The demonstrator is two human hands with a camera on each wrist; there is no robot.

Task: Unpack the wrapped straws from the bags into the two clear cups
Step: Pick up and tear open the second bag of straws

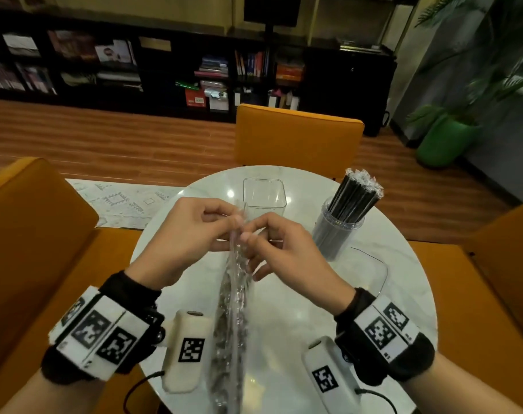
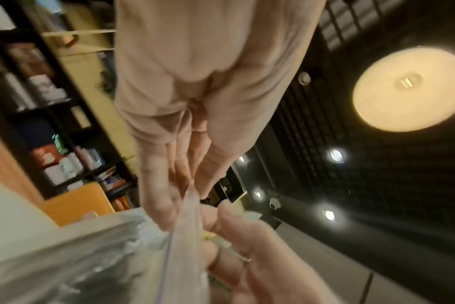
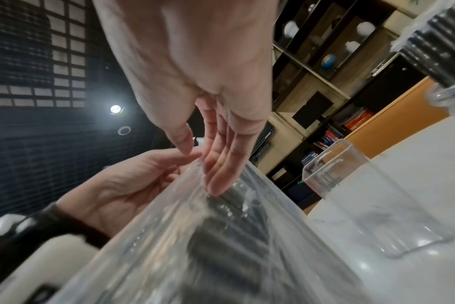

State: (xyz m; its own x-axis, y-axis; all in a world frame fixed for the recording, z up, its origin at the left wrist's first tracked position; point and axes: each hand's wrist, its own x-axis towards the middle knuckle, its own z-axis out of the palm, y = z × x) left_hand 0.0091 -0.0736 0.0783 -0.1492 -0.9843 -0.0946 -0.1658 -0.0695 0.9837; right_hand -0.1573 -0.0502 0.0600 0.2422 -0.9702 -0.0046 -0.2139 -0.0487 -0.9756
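Wrapped straws [image 1: 354, 194] are already packed into 1 round cup [image 1: 338, 231]; the square cup [image 1: 264, 194] is empty. A second bag [image 1: 233, 309] is held above the table [image 1: 299, 324], its top pinched by left hand [image 1: 184, 234] and right hand [image 1: 279, 248], so roughly half looks done.

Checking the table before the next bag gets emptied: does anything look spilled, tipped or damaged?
Nothing stands out. The round cup stands upright, its wrapped black straws leaning right. The square cup stands upright and empty. Left hand and right hand pinch the top of the straw bag.
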